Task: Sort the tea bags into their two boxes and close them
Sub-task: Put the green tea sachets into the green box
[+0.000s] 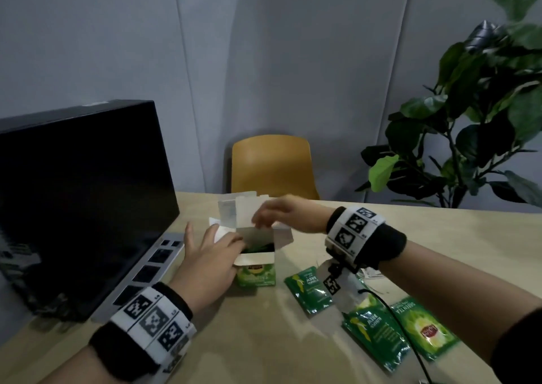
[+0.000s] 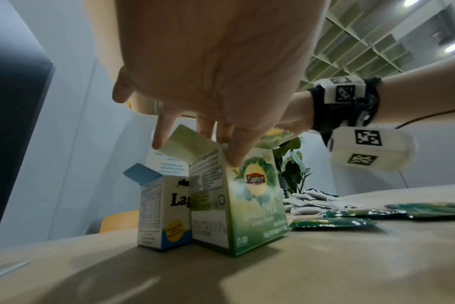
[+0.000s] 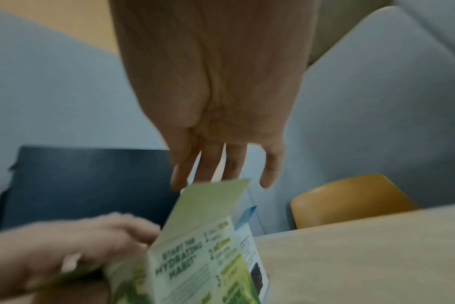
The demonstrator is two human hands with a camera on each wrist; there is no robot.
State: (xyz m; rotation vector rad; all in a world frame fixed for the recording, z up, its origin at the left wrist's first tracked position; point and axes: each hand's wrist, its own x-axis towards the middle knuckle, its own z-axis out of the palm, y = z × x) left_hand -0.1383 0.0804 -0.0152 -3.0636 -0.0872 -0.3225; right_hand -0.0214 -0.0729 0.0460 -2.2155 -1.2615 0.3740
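Just below the right hand (image 1: 281,214) stands the open green box (image 1: 257,277).

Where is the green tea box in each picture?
Head: the green tea box stands at the lower centre with its top open.
Left wrist: the box is in the centre, right beside the white box.
Right wrist: the box is at the bottom centre, blurred, with its flap up.
Shared landmark: the yellow chair behind the table.

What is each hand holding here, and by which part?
The left hand steadies the green tea box with straight fingers at its top rim; the right hand holds nothing.
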